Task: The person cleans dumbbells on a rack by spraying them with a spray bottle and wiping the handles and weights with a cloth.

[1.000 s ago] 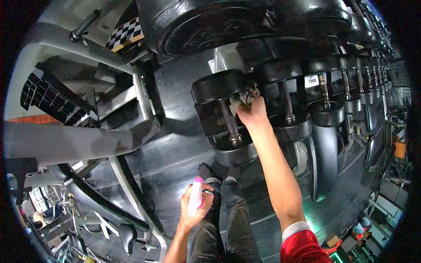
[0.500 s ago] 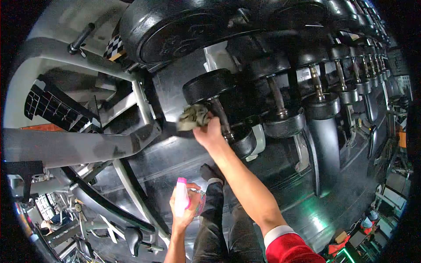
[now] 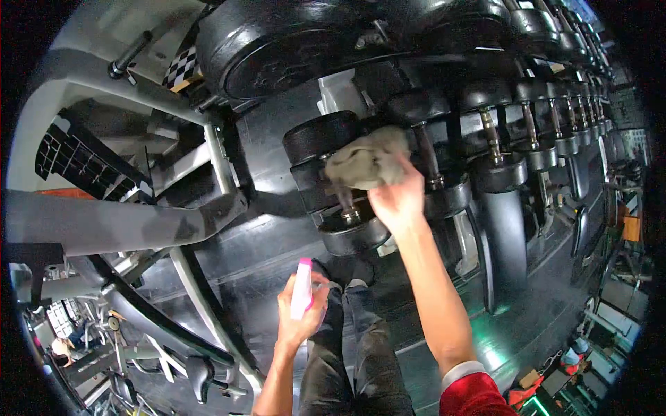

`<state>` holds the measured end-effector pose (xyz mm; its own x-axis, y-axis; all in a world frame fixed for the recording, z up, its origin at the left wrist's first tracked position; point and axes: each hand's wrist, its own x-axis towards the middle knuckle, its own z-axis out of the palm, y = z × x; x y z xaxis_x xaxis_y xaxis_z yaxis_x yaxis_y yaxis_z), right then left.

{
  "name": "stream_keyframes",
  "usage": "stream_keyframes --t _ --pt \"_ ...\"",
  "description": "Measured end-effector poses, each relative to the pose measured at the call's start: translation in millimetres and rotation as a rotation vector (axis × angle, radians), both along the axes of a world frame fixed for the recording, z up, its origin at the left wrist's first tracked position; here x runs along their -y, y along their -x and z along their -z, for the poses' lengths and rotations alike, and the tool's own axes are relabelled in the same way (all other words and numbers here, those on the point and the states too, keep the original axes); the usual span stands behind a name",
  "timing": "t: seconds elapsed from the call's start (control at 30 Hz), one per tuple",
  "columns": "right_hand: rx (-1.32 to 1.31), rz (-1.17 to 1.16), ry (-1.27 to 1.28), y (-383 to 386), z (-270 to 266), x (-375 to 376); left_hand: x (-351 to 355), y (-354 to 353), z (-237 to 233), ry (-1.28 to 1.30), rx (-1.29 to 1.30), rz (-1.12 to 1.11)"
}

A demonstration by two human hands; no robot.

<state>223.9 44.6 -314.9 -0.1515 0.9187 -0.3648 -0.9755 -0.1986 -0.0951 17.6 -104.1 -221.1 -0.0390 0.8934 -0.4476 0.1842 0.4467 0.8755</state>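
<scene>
Stretched forward, my right hand [image 3: 397, 196] grips a crumpled grey-green cloth [image 3: 368, 158]. The cloth overlaps the handle of the nearest dumbbell [image 3: 352, 234] on the lower rack, covering its middle and part of its far head. To the right of that hand lies a second dumbbell [image 3: 448, 195] with a metal handle. Down by my legs, my left hand [image 3: 303, 312] is wrapped around a spray bottle [image 3: 302, 290] with a white and pink top, held upright. The fingers hide most of the bottle's body.
More dumbbells [image 3: 498, 172] run along the rack to the right, and large black ones [image 3: 277, 59] sit on the upper tier. A grey-framed exercise machine [image 3: 125, 225] stands at the left. My feet are on the dark floor [image 3: 243, 284] close to the rack.
My right hand and the cloth have moved right, from the left side of the nearest dumbbell to over its handle. My left hand has shifted slightly right with the spray bottle.
</scene>
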Motion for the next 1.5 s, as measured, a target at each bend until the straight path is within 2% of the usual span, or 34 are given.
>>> stream_keyframes --t 0.07,0.13,0.17,0.2,0.4,0.47,0.53,0.6,0.73,0.8,0.83,0.87,0.93,0.97,1.0,1.07,1.1,1.2,1.23,1.27,1.33,1.37,1.4,1.43,1.47,1.5 --pt "0.009 0.167 0.044 -18.4 -37.2 4.5 -8.0 -6.0 0.8 0.020 -0.020 -0.007" --pt "0.038 0.171 -0.026 -50.9 -28.9 16.6 -14.5 -11.8 2.3 0.033 -0.022 -0.015" --pt "0.153 0.188 0.074 -53.7 -46.4 20.7 -17.7 -14.4 2.8 0.031 -0.046 0.002" --pt "0.263 0.197 0.044 -58.3 -51.0 28.4 -19.4 -16.9 3.2 0.027 -0.071 0.019" --pt "0.402 0.188 0.207 -79.7 -38.9 73.1 -16.2 -24.8 13.1 0.112 0.000 -0.026" --pt "0.587 0.178 0.234 -72.2 -38.2 78.3 -15.7 -25.5 12.4 0.088 -0.017 -0.012" --pt "0.892 0.143 0.315 -54.8 -36.2 74.8 -17.8 -25.9 7.2 0.099 -0.021 -0.015" --pt "1.342 0.036 0.171 -30.8 -22.6 60.1 -18.3 -25.3 6.0 -0.003 -0.032 0.012" --pt "2.202 -0.368 -0.382 29.5 -5.6 22.3 -15.3 -21.5 8.2 0.002 -0.041 0.049" --pt "2.158 -0.793 -0.326 59.6 -30.0 11.4 -12.1 -19.4 12.6 0.062 0.048 0.034" --pt "2.358 -0.344 -0.691 62.2 -1.9 14.8 -10.5 -18.3 13.7 0.064 0.047 0.035" --pt "2.358 -0.346 -0.689 61.2 -1.9 15.7 -9.1 -17.0 14.4 0.044 0.035 0.044" --pt "2.437 -0.610 -1.095 52.1 -6.8 16.6 -6.7 -15.8 15.5 0.024 0.027 0.052" --pt "2.345 -0.717 -1.160 47.3 -11.3 14.0 -6.1 -14.6 15.7 0.018 0.021 0.057" --pt "2.343 -0.718 -1.164 42.9 -17.3 11.9 -5.3 -12.4 16.1 0.012 0.013 0.060" --pt "1.968 -1.401 -0.787 39.5 -54.3 2.5 -0.2 -5.8 21.3 0.028 0.029 0.054" --pt "2.005 -1.328 -0.866 35.0 -58.9 -4.0 0.6 -3.0 23.2 0.042 0.049 0.052" --pt "2.058 -1.553 -0.599 25.9 -64.9 -34.0 -1.0 9.4 18.9 0.006 -0.041 0.123" --pt "2.019 -1.455 -0.565 27.0 -87.0 -39.0 -1.5 12.3 16.9 0.010 -0.038 0.120" --pt "2.020 -1.464 -0.564 32.6 -93.7 -37.8 -1.9 14.1 14.9 0.061 -0.004 0.074" --pt "2.165 -1.087 -0.665 53.9 -99.7 -28.7 -1.4 17.2 15.0 0.116 0.033 0.021" --pt "2.192 -0.899 -0.866 59.9 -62.7 -18.7 -0.9 18.9 15.3 0.116 0.031 0.006" --pt "2.124 -1.008 -0.819 74.9 -60.9 -11.9 -1.2 20.3 15.7 0.113 0.028 -0.008" --pt "2.097 -1.135 -0.884 86.1 -39.5 -4.8 -1.7 21.1 14.7 0.124 0.052 -0.023" --pt "1.983 -1.353 -0.755 97.4 -24.8 1.4 -1.5 22.4 14.9 0.124 0.051 -0.024" --pt "2.033 -1.372 -0.834 101.5 4.5 12.5 -0.5 23.8 15.0 0.139 0.037 -0.013"
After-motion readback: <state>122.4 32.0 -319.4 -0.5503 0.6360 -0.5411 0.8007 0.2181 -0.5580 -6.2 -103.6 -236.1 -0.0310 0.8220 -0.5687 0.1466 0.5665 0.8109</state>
